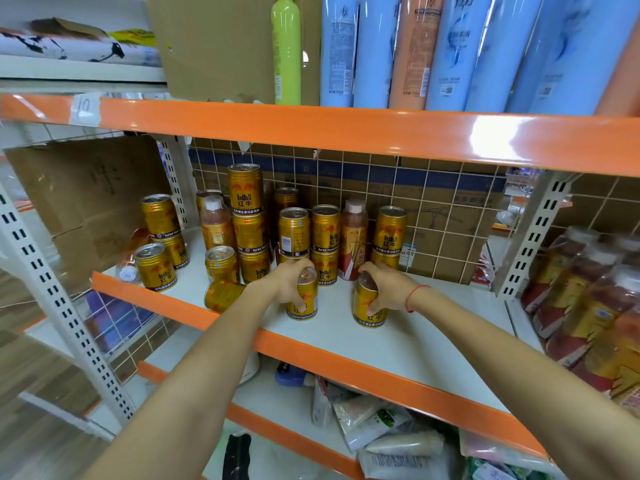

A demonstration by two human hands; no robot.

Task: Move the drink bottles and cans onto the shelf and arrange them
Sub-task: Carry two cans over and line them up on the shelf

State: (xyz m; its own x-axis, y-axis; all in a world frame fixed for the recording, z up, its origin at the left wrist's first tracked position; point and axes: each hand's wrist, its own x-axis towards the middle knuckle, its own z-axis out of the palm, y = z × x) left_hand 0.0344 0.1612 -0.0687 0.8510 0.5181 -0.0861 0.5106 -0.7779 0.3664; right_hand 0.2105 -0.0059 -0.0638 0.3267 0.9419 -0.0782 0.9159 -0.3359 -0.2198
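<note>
Both my hands rest on gold Red Bull cans standing upright on the white shelf board (433,327). My left hand (289,280) wraps the top of one gold can (304,306). My right hand (384,289) grips another gold can (369,311) a little to the right. Behind them stand several more gold cans (294,232), some stacked two or three high, and two brown drink bottles (353,237) with pale caps. One can (221,296) lies on its side near the shelf's front edge, left of my left forearm.
The shelf's orange front rail (346,362) runs diagonally below my wrists. A wire grid backs the shelf, with cardboard boxes (86,202) at the left. Tall blue and orange bottles (450,53) fill the shelf above. Shrink-wrapped bottle packs (588,299) sit at the right; bags lie on the lower shelf.
</note>
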